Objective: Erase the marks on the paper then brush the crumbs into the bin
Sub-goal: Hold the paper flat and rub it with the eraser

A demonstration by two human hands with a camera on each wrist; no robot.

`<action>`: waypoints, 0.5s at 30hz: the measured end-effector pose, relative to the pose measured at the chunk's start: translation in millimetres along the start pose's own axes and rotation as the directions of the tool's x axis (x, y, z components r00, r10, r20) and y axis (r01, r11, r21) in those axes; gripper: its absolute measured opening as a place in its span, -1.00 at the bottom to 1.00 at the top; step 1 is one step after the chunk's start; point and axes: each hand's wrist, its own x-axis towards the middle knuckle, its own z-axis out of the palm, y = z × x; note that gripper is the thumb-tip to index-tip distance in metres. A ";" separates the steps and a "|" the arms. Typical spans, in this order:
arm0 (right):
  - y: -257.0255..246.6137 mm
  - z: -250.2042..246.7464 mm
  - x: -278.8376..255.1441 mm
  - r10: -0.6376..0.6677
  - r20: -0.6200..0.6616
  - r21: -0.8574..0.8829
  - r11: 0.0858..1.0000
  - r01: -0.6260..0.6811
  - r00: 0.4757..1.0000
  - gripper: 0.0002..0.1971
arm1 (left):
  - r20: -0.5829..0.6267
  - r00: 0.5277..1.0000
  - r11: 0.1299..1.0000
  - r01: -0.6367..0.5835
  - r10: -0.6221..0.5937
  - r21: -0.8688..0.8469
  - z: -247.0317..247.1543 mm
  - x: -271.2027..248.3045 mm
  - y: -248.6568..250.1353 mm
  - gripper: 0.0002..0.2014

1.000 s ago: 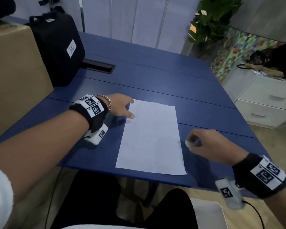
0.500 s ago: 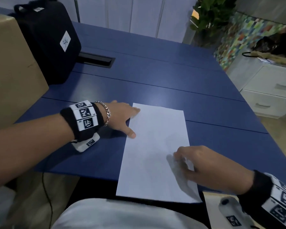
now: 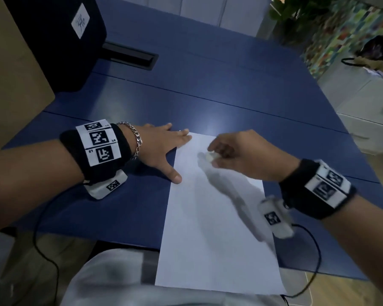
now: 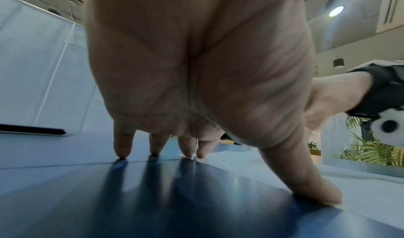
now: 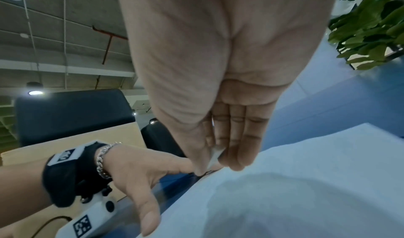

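Note:
A white sheet of paper lies on the blue table, its near end hanging over the table's front edge. My left hand lies flat with spread fingers, its fingertips and thumb pressing the sheet's left edge and far corner. My right hand hovers just over the far end of the paper and pinches a small white eraser between thumb and fingers. In the right wrist view the eraser shows between the thumb and fingers, close above the paper. No marks or crumbs are readable on the sheet.
A black bag and a cardboard box stand at the table's left. A black cable slot sits behind them. A white drawer unit and a plant stand to the right. No bin is in view.
My right hand carried the eraser from beside the paper's right edge, across the sheet, up to its far end. The left hand stayed on the left edge. The head view tilted down.

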 end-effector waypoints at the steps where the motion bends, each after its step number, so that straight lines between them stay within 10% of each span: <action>1: -1.9 2.0 10.9 -0.012 -0.007 -0.007 1.000 0.012 1.000 -0.74 | 0.001 1.000 1.000 0.001 -0.001 -0.001 -0.3 -0.2 0.5 0.36; 15: 2.7 12.7 72.6 -0.097 -0.001 -0.126 0.987 0.096 0.995 -0.73 | 0.037 0.999 1.000 0.026 -0.026 -0.001 2.0 5.1 -3.6 0.43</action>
